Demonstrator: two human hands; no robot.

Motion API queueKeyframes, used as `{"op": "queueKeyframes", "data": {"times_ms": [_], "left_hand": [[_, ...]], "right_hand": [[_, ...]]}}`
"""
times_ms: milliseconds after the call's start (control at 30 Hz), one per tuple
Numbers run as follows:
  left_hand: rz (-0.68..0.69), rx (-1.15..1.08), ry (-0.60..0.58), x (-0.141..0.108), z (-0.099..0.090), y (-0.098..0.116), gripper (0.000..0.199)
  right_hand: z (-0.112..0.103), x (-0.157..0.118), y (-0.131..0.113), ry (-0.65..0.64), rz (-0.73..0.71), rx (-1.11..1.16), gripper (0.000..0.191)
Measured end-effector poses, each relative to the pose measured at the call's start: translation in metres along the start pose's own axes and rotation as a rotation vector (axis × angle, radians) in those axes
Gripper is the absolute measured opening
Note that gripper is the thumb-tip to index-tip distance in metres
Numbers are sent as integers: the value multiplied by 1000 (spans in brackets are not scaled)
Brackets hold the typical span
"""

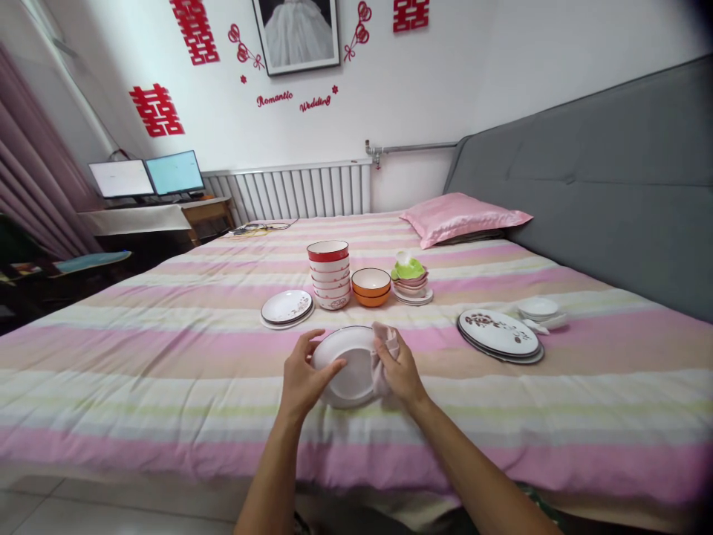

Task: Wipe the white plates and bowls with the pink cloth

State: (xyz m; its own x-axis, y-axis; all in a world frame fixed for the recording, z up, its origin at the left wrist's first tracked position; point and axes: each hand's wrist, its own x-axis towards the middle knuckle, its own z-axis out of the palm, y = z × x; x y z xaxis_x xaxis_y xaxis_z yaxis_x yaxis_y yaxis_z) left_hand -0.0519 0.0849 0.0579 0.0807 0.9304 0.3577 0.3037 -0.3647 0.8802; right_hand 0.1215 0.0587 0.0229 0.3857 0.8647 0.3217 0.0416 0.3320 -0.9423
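Note:
A white plate with a thin dark rim is held up over the striped bedspread, tilted, between my two hands. My left hand grips its left edge, thumb across the face and fingers curled behind. At the right edge, a pale pink cloth is bunched in my right hand and pressed against the plate. Just beyond stand a stack of white bowls topped by a red-banded one, and two orange bowls. To their left lies a small stack of patterned plates.
Green and pink small dishes are piled right of the orange bowls. Farther right are large flower-patterned plates and small white dishes. A pink pillow lies by the grey headboard. The bed's front edge is close to me.

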Motion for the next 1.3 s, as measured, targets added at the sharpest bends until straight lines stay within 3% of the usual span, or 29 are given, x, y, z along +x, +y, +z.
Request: {"op": "queueKeyframes", "data": {"times_ms": [200, 333, 433, 567, 667, 900, 1167, 1300], "left_hand": [[100, 50, -140, 1, -12, 11, 51], [52, 48, -196, -1, -7, 13, 34], [-24, -21, -190, -2, -4, 10, 34], [-140, -149, -100, -2, -3, 3, 39], [-182, -288, 47, -4, 3, 0, 44], [-230, -577, 354, -12, 43, 2, 48], [-235, -676, 497, -8, 70, 6, 47], [-251, -674, 460, -9, 76, 10, 45]], "right_hand": [[-1, -9, -16, -158, -233, -139, 29], [0, -10, -16, -165, -214, -113, 27], [1, -7, -9, -142, -124, -59, 30], [3, -2, 3, -83, 115, 71, 36], [2, 1, 7, -22, 286, 208, 41], [-11, 9, 2, 84, 390, 371, 39], [-10, 9, 3, 195, 496, 532, 36], [-14, 14, 0, 266, 563, 717, 39]]}}
